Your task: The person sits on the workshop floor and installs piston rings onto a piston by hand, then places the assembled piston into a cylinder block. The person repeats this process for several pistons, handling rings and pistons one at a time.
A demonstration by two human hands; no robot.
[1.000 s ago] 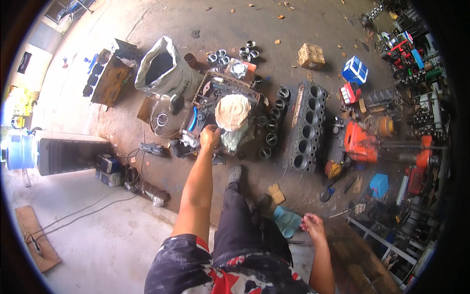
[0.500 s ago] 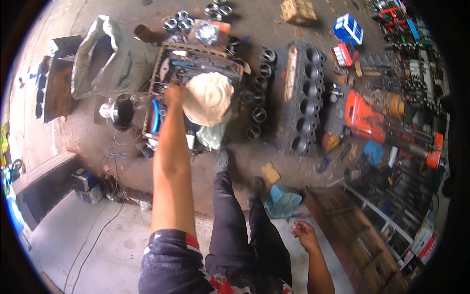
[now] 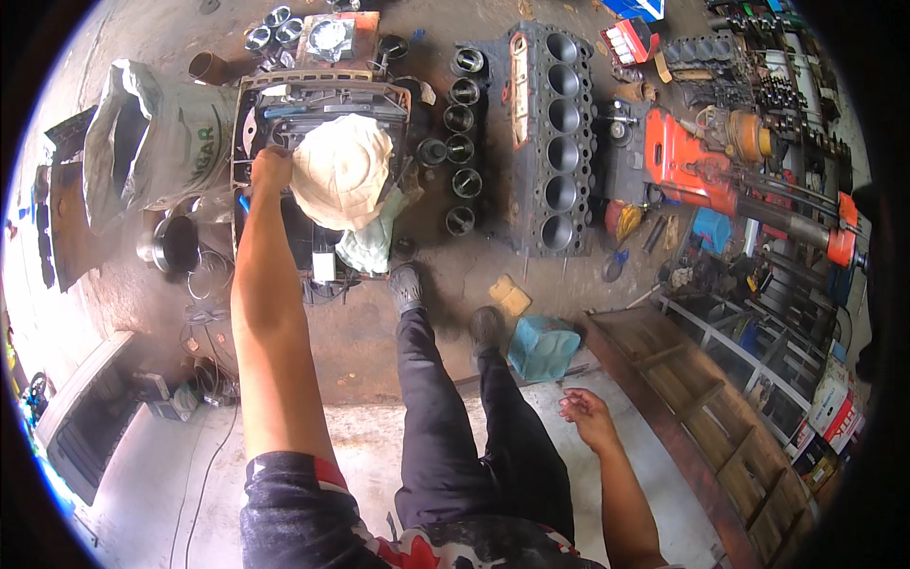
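A person's bare left hand (image 3: 273, 169) is inside a brown, rectangular metal tray (image 3: 322, 75) of tools, its fingers curled; what they grip, if anything, is hidden and cannot be told. The bare right hand (image 3: 590, 419) hangs loosely spread, holding nothing visible, near a blue-green, boxy, plastic-looking container (image 3: 545, 346). The tray stands ahead of the feet and to the left, between a white, open-mouthed woven sack (image 3: 180, 142) and a column of silvery, round metal parts (image 3: 460, 148).

A round, cream, wrinkle-covered bundle (image 3: 346, 171) sits over the tray just beside the left hand; it appears loose, and a sideways sweep could knock it off. Ungloved knuckles among hard-edged metal could be nicked. A limp, pale green sheet (image 3: 368, 248), close to one of the dark grey, low-cut shoes (image 3: 408, 287), could snag a toe.

By count: two hands, two shoes, and one each of tray, bundle, sheet, sack and container. The column numbers six, with one darker round part (image 3: 431, 152) beside it. One long, grey metal engine block (image 3: 537, 171) shows six bores. The tools overlap too closely to count.
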